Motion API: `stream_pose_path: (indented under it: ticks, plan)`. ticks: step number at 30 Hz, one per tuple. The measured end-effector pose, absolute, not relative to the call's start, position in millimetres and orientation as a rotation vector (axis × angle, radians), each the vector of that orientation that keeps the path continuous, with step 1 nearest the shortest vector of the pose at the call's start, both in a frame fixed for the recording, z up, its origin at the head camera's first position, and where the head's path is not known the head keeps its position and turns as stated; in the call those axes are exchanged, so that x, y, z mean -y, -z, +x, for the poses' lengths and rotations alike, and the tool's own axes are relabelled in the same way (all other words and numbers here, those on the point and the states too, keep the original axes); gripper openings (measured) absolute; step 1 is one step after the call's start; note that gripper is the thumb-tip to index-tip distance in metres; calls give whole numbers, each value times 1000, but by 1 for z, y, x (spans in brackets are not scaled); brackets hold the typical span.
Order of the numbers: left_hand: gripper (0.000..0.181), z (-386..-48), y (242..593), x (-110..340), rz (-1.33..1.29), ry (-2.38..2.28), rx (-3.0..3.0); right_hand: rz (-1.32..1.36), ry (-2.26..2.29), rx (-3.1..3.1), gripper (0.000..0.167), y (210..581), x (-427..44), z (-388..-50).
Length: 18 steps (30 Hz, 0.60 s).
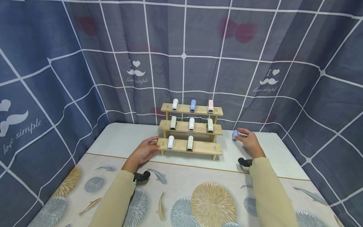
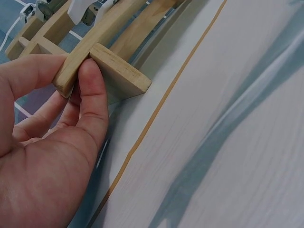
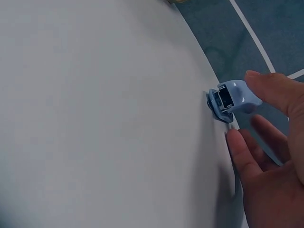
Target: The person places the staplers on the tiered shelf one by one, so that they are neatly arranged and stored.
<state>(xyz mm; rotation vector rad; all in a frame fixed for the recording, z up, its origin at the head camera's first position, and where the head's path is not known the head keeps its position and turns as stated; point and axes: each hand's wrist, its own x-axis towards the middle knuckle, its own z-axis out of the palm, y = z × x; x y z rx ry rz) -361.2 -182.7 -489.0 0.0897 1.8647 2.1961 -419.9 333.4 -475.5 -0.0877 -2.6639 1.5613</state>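
At the left, my left hand (image 1: 144, 150) pinches the end of the lowest shelf of a three-tier wooden rack (image 1: 202, 146), thumb and fingers on the board (image 2: 76, 66). On the right, a small blue stapler (image 3: 232, 99) stands on the white table close to its back edge. My right hand (image 1: 249, 142) is around it, the thumb at its top and the other fingers spread below, with a gap showing on the finger side. White, cream, blue and pink staplers line the tiers, among them a blue stapler (image 1: 193, 106) on top and a cream stapler (image 1: 190, 143) below.
Behind the table (image 1: 122, 134) hangs a dark blue checked curtain (image 1: 167, 72), wrapping round both sides. A patterned cloth (image 1: 158, 201) covers the near part. Black wrist cameras (image 1: 141, 176) sit on both wrists.
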Motion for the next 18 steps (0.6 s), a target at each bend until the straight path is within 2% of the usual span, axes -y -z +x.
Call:
stream_pose_path:
  ticks: [10,18]
  plan:
    - [67,-360,488,183,96,-2195,-1858,-69,-1640,2716,67,471,-334,-425]
    - [67,-361,488,182,104,-2201,-1841,-158,-1643,2748,68,472,-334,-427]
